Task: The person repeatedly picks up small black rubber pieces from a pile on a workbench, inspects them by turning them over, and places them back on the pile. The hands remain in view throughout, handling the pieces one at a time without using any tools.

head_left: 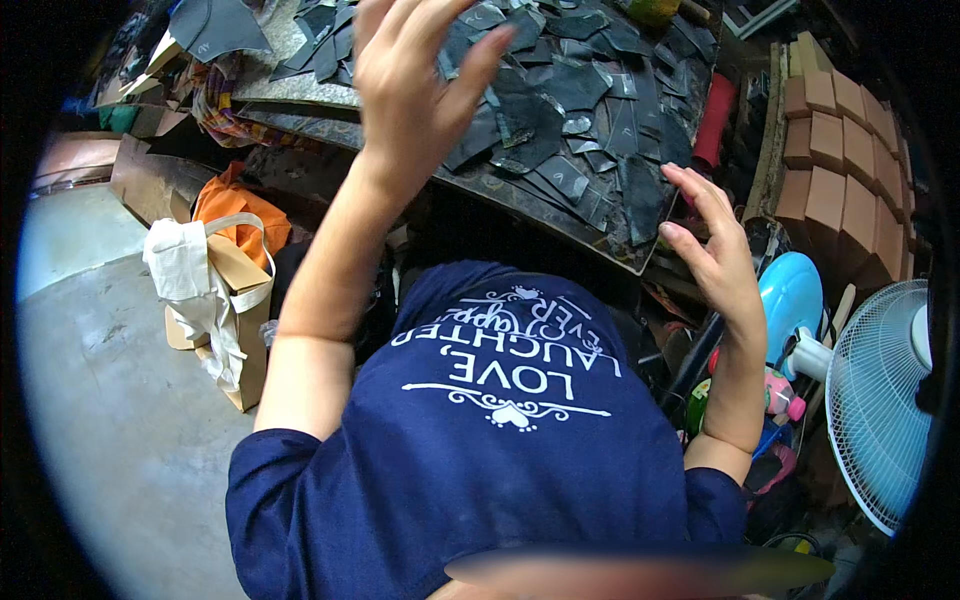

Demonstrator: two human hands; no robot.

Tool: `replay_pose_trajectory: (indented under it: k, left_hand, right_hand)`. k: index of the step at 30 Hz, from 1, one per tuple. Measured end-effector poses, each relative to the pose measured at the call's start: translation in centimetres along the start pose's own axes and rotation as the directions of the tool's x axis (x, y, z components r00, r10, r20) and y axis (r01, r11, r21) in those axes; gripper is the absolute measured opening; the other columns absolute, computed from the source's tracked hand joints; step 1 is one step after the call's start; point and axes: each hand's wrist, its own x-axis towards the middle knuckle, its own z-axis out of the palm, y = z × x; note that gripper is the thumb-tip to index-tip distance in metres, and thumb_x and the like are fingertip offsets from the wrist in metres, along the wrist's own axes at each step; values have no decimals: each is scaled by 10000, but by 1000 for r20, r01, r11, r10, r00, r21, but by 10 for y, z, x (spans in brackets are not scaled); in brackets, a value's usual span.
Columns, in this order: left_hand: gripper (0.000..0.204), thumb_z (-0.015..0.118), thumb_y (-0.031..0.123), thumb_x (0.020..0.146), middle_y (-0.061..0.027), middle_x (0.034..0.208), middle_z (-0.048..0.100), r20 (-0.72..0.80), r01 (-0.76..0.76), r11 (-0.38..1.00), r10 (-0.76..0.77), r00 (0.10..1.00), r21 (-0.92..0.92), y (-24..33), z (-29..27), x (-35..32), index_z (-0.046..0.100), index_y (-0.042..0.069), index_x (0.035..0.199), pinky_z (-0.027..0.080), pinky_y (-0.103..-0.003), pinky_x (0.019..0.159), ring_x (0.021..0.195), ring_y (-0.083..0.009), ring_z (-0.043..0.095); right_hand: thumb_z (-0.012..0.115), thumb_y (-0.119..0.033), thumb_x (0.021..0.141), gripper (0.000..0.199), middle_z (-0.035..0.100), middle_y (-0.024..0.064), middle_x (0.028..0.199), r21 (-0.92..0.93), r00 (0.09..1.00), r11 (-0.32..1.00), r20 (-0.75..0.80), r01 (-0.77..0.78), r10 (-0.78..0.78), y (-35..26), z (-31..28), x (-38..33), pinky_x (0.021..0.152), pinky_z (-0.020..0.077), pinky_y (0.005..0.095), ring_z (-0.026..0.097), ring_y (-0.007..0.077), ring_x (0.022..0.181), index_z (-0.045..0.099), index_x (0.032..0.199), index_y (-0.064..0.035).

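My left hand [418, 88] is raised over the dark worktable [596, 244], its thumb held apart and its fingers stretched toward the top edge, where the tips are cut off. It looks slightly blurred, and nothing shows in it. Beneath and around it lie many flat black cut pieces [575, 90], like leather or sheet offcuts, some with pale marks. My right hand [712, 245] hovers just off the table's right corner, fingers parted and slightly bent. That hand holds nothing and is nearest to a long black piece [640, 200] at the corner.
Stacked brown boxes or blocks [840, 150] stand at the right beyond a red roll [714, 120]. A white-and-blue fan [880, 400] and a light-blue round object [790, 300] sit by my right arm. Left are a white cloth bag [190, 265] and orange cloth [240, 208].
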Motion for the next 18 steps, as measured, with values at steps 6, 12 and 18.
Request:
replay_pose_trajectory:
  k: [6, 12, 18]
  left_hand:
    - [309, 773, 54, 781, -106, 921, 695, 326, 158, 983, -119, 938, -94, 42, -42, -59, 674, 31, 1073, 505, -388, 726, 788, -282, 637]
    - [221, 787, 139, 764, -43, 695, 578, 647, 129, 980, 0, 763, -152, 64, -40, -72, 673, 46, 930, 489, -326, 546, 619, -206, 570]
    - [208, 778, 152, 785, -47, 711, 585, 688, 139, 975, 19, 725, -173, 69, -23, -73, 643, 67, 917, 493, -331, 550, 635, -217, 581]
  right_hand:
    - [685, -155, 889, 434, 636, 144, 1259, -71, 1000, 997, 0, 31, -31, -5, -6, -8, 1047, 413, 364, 575, 269, 1213, 616, 1299, -29]
    - [665, -90, 912, 356, 685, 128, 1116, 27, 998, 1000, -61, -11, 13, -1, -1, -6, 944, 484, 339, 655, 222, 1036, 633, 1259, -17]
    - [616, -30, 939, 250, 699, 108, 1048, 20, 994, 999, -107, -24, 27, 5, -1, -8, 907, 505, 310, 673, 193, 991, 657, 1186, -17]
